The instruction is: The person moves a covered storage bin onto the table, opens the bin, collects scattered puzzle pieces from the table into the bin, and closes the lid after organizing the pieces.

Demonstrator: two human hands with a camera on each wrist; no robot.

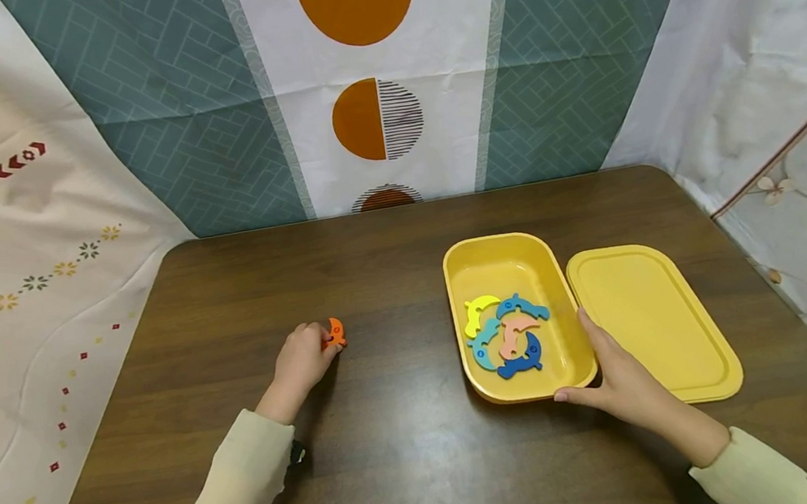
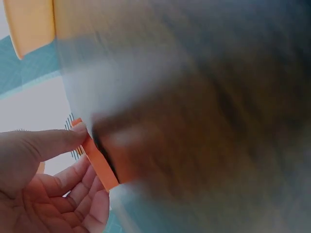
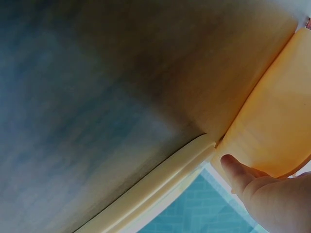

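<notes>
My left hand (image 1: 301, 359) pinches a small orange crescent-shaped piece (image 1: 337, 330) just over the left-centre part of the table. In the left wrist view, the thumb and fingers hold the orange piece by its edges, with the tabletop close beside it. At the centre right stands a yellow plastic box (image 1: 503, 261). Inside it lie several similar curved pieces: a yellow one (image 1: 474, 321), a blue one, a teal one (image 1: 482, 351), a salmon one and a dark blue one (image 1: 530, 358). My right hand (image 1: 627, 384) holds the box's near right corner, thumb at the front, fingers along the side.
A flat yellow lid (image 1: 647, 323) lies on the brown wooden table (image 1: 391, 455), right beside the box and close to the right hand. Patterned cloths (image 1: 208, 141) hang behind the table and at both sides.
</notes>
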